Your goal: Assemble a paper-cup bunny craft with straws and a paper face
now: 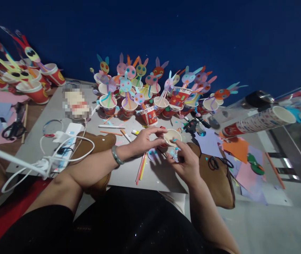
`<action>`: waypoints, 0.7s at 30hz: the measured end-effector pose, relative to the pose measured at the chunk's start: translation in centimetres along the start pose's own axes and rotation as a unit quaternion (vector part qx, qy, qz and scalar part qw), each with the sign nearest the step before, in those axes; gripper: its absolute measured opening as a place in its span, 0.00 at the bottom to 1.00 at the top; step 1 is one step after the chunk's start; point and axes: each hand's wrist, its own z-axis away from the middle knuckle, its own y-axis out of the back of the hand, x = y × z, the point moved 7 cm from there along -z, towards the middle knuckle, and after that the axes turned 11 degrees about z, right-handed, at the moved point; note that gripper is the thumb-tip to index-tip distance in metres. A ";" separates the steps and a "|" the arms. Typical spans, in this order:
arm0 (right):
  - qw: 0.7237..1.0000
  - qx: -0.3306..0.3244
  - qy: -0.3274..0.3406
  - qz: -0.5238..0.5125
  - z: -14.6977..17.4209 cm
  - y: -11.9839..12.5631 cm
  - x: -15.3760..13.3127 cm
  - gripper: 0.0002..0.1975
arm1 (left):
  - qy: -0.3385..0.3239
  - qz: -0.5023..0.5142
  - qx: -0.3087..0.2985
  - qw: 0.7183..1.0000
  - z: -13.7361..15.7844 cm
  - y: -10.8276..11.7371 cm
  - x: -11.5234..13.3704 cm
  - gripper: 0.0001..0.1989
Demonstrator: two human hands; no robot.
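A paper cup (172, 135) is tilted with its mouth toward me. My left hand (148, 139) is closed on the cup's left side, thumb and fingers at the rim. From the right, my right hand (184, 161) grips the near right rim with bent fingers. A small blue spot shows at its fingertip; I cannot make out what it is. Below the cup lie a round paper piece (152, 153) with blue on it and several coloured strips (140, 170). Markers (110, 126) lie left of my left hand.
Several cups with paper rabbit figures (126, 84) stand along the blue wall. A stack of cups (258, 121) lies at right, near coloured paper (236, 149) and black-handled scissors (214, 163). At left are a power strip (69, 144) with white cables and more scissors (17, 130).
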 end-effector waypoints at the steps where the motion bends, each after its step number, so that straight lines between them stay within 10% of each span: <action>1: 1.000 0.002 0.025 -0.004 0.0 0.0 -0.6 0.26 | -0.012 -0.005 -0.007 1.000 0.0 -0.1 0.3 0.16; 21: 0.998 0.020 0.060 0.004 0.1 0.0 -2.1 0.23 | -0.123 -0.184 -0.060 0.973 0.1 -0.9 1.7 0.10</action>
